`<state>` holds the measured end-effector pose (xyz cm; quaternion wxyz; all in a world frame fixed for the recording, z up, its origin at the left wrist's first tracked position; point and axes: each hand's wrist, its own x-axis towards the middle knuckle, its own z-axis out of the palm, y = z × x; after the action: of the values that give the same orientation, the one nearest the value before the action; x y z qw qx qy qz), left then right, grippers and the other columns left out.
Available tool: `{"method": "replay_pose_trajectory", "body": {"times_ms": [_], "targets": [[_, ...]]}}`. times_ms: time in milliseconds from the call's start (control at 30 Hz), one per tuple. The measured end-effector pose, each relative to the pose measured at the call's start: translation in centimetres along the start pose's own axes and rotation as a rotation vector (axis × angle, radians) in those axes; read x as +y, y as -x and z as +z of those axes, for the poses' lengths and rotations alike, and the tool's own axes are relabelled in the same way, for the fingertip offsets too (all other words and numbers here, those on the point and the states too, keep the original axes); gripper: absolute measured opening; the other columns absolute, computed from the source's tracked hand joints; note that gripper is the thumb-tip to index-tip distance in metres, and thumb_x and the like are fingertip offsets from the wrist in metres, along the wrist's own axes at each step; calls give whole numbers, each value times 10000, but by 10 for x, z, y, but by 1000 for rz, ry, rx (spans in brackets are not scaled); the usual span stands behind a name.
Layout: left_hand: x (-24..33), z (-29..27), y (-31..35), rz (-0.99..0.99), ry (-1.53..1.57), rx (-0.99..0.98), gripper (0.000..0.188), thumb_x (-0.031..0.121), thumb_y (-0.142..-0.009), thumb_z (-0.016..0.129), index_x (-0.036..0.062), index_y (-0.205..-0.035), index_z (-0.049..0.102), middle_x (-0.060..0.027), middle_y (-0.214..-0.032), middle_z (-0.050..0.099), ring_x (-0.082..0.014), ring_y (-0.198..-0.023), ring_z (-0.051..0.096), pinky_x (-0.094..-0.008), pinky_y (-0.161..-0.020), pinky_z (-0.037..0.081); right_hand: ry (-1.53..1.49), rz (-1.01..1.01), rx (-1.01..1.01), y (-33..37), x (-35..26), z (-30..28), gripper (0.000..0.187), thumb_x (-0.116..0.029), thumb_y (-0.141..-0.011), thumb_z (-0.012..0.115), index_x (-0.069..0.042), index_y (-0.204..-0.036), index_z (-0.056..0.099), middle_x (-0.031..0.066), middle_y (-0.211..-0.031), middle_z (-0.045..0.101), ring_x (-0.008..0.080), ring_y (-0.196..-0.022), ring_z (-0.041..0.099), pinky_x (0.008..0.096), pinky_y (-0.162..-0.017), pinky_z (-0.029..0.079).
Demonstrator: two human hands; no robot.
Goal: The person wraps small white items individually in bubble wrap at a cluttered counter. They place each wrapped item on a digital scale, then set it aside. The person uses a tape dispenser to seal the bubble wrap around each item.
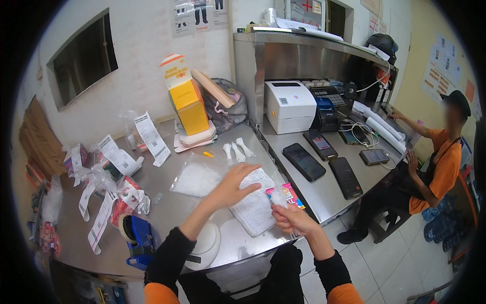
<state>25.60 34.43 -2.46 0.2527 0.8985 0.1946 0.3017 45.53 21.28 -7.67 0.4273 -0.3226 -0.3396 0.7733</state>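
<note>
Right hand [292,219] closed, thumb pressed over curled fingers, and it has a small clear bag [278,197] upright in its grip! Left hand [234,185] is open, fingers stretched, thumb apart, over the edge of a white ruled pad [250,213]; whether it touches, I can't tell. That pad lies between the hands, and a bright pink-and-blue packet [293,195] crowds in just behind the right fist.

Traffic around the left: a bag of white granules [195,176] just beside it, three white pouches [238,151] beyond, a round white scale [206,243] nearer the body, partly behind the forearm. Farther left, a blue tape dispenser [139,239], then labelled parcels [116,157]. Beyond the left hand, a yellow box [190,106] stands tall. Past the right hand: phones [304,162], a white printer [291,106], and a seated co-worker [446,159] well apart.
</note>
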Motion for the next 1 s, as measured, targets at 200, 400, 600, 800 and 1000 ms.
{"method": "replay_pose_trajectory", "body": {"times_ms": [200, 400, 600, 800, 1000], "targets": [[59, 2, 24, -244, 1017, -16, 506, 412, -985, 327, 16, -1182, 575, -88, -1127, 590, -202, -1075, 522, -321, -957, 367, 167, 85, -255, -16, 23, 57, 177, -270, -957, 492, -140, -869, 411, -62, -627, 323, 29, -481, 259, 194, -406, 191], [64, 11, 80, -241, 828, 118, 410, 308, -978, 354, -7, -1199, 497, -96, -1158, 551, -201, -1077, 506, -346, -962, 364, 61, 11, -242, -17, 47, 84, 278, -302, -968, 461, -125, -763, 402, -58, -583, 290, 55, -474, 263, 216, -415, 216], [100, 65, 169, -708, 1004, 376, 410, 308, -953, 442, 36, -1253, 384, -101, -1200, 473, -189, -1119, 477, -334, -925, 396, 261, -328, 257, -7, 91, 103, 357, -291, -979, 420, -49, -748, 543, 12, -624, 512, 99, -554, 474, 264, -518, 394], [123, 106, 185, -588, 731, 304, 401, 304, -936, 496, 70, -1254, 428, -61, -1094, 539, -182, -990, 551, -303, -878, 447, 1434, -862, 513, 2, 151, 98, 252, -221, -945, 431, -62, -1110, 535, 212, -1075, 553, 274, -988, 538, 331, -822, 414], [126, 132, 198, -884, 1039, 93, 407, 306, -931, 505, 69, -1252, 425, -61, -1091, 535, -182, -982, 552, -306, -866, 455, 1255, -448, 370, 22, 210, 73, 247, -298, -825, 613, -77, -933, 592, 186, -1000, 525, 349, -958, 505, 445, -763, 410]]}}
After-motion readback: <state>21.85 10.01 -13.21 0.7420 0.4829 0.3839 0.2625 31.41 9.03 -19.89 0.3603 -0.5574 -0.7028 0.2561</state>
